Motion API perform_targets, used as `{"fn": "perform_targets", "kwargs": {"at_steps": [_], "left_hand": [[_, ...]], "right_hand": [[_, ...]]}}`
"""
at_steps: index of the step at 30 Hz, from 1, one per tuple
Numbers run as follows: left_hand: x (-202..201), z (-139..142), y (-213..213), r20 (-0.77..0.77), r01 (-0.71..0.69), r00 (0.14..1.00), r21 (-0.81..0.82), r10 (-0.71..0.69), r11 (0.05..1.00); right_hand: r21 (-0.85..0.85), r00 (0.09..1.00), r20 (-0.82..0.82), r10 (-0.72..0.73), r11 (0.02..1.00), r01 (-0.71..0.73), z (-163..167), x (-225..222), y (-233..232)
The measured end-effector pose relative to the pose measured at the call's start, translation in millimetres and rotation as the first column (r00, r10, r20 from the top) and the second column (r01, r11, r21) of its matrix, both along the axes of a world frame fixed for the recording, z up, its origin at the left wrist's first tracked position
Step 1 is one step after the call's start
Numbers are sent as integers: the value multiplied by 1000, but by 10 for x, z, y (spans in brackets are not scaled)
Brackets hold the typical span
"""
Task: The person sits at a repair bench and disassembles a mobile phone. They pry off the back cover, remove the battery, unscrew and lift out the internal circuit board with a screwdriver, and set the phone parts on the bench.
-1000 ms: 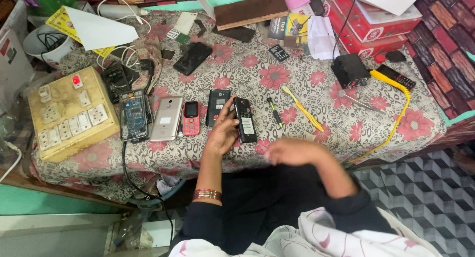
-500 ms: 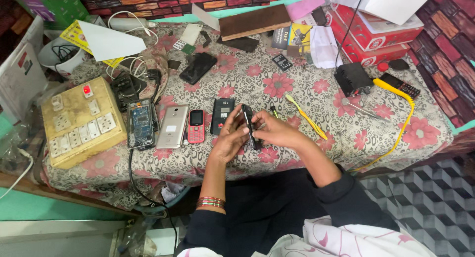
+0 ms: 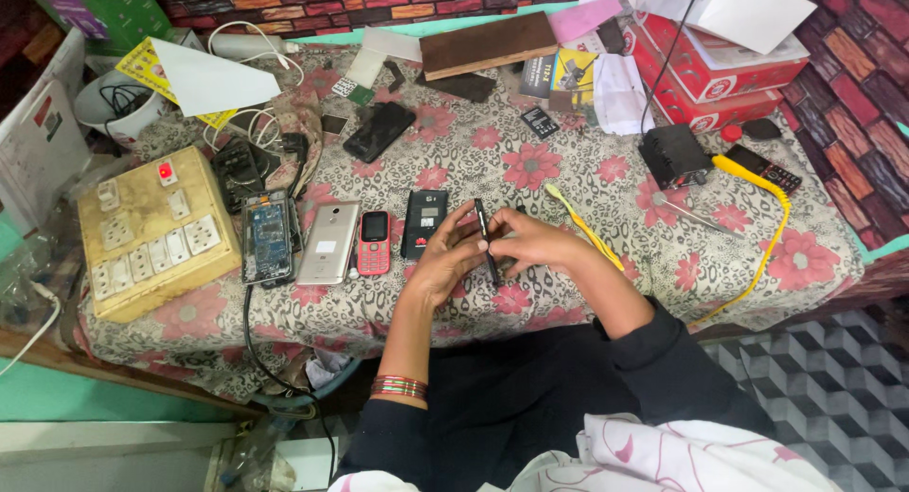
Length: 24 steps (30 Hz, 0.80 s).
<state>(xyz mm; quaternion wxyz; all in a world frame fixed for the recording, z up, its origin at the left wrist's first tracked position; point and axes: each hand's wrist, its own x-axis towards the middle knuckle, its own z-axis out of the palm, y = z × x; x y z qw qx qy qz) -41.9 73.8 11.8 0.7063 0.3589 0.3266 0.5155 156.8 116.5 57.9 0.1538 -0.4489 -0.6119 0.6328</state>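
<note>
A thin black phone [image 3: 485,236] stands on its edge above the table's front part, held between both hands. My left hand [image 3: 445,263] grips it from the left, fingers curled around its side. My right hand [image 3: 532,246] clasps it from the right, thumb near the phone's lower end. Just left of the hands lie a black phone back [image 3: 423,223], a small red keypad phone [image 3: 374,242], a silver phone [image 3: 329,243] and an opened phone with a blue circuit board [image 3: 266,238].
A floral cloth [image 3: 568,170] covers the table. A yellowed switchboard box [image 3: 151,232] sits at the left, a black adapter [image 3: 673,155] with a yellow coiled cable [image 3: 769,217] at the right, red boxes [image 3: 720,71] behind, and a yellow tool [image 3: 582,225] beside my right hand.
My right hand came up from my lap to the phone. The phone, first held flat by my left hand alone, now stands on edge between both hands.
</note>
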Motion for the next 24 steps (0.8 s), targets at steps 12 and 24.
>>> {"fn": "perform_targets", "kwargs": {"at_steps": [12,24], "left_hand": [[129,152,109,-195,-60,980,-50,49,997],[11,-5,108,-55,-39,998,-118,33,992]], "right_hand": [[131,994,106,-29,991,15,-116,-23,107],[147,998,63,-32,989,23,-201,12,129]]}}
